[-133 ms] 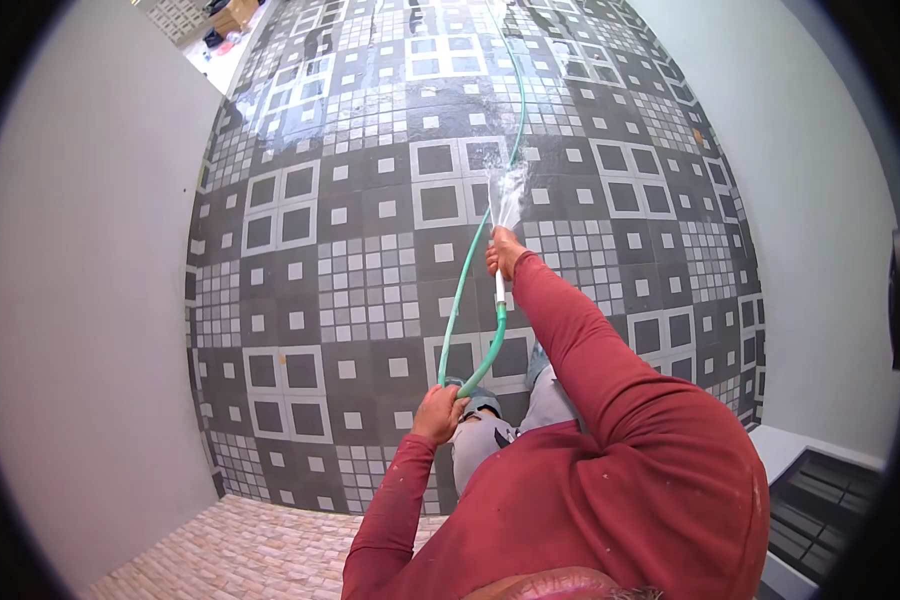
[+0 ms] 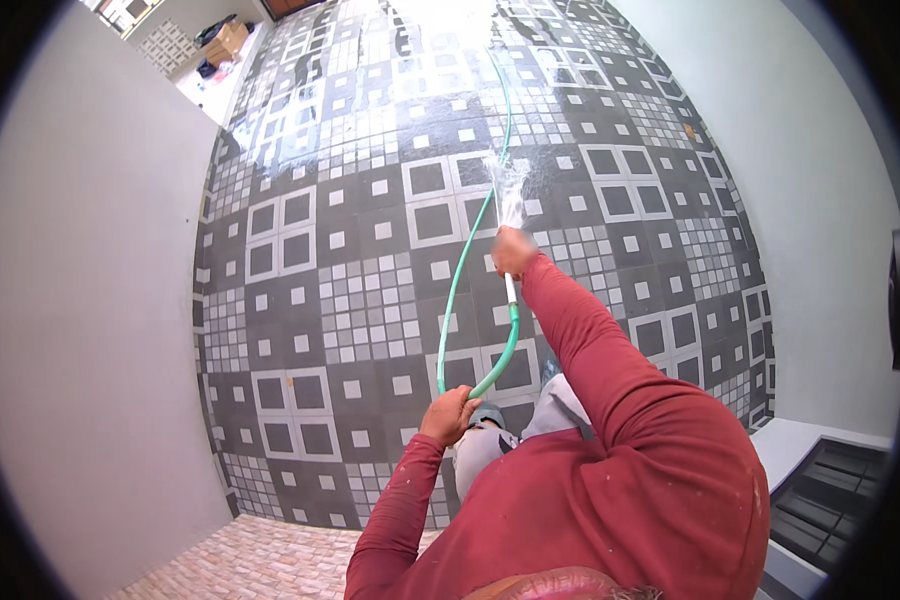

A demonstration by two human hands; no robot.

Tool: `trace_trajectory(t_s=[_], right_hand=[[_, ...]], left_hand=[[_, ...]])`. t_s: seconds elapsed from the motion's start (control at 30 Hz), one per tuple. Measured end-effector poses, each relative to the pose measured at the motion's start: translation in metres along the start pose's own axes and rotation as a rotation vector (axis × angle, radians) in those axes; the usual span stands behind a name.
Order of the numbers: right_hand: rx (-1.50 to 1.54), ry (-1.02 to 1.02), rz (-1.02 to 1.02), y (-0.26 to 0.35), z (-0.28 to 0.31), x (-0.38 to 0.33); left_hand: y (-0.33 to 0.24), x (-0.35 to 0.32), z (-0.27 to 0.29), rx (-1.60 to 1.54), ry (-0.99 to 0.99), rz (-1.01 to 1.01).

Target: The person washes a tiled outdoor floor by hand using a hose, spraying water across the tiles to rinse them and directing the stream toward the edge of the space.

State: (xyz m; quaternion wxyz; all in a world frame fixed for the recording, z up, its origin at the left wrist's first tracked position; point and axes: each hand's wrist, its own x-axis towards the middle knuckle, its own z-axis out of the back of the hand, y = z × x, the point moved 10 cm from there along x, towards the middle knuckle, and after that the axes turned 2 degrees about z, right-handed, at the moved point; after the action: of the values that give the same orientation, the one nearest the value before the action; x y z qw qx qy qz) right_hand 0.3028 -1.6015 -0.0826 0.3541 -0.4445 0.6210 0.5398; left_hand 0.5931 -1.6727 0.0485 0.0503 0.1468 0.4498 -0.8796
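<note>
A green garden hose [image 2: 457,272] runs from the far end of the tiled floor toward me and bends round into a loop. My left hand [image 2: 448,415] is closed around the hose at the near end of that loop. Farther ahead, my right hand [image 2: 513,250] grips a white tube [image 2: 511,288] fitted to the hose's end. Water [image 2: 510,190] fans out just beyond my right fingers and splashes down. The tube's mouth is hidden by the hand.
The patterned grey tile floor [image 2: 375,230] is wet and shiny at the far end. Pale walls [image 2: 100,280] flank it on both sides. Cardboard boxes [image 2: 228,42] and a black bag stand at the far left. A dark-slatted panel [image 2: 828,500] is at the lower right.
The view has tilted up slightly, so more of the far floor and the boxes shows. Both hands keep their grips, and water still sprays forward.
</note>
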Motion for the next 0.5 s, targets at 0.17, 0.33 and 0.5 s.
trace_trajectory(t_s=[0.17, 0.33, 0.5], right_hand=[[-0.086, 0.086, 0.087, 0.071, 0.03, -0.019], [-0.182, 0.139, 0.212, 0.12, 0.068, -0.02], [-0.236, 0.101, 0.112, 0.139, 0.174, 0.007]], left_hand=[[-0.044, 0.053, -0.034, 0.002, 0.069, 0.045], [-0.093, 0.097, -0.072, 0.027, 0.069, 0.061], [-0.148, 0.138, -0.118, 0.07, 0.148, 0.012]])
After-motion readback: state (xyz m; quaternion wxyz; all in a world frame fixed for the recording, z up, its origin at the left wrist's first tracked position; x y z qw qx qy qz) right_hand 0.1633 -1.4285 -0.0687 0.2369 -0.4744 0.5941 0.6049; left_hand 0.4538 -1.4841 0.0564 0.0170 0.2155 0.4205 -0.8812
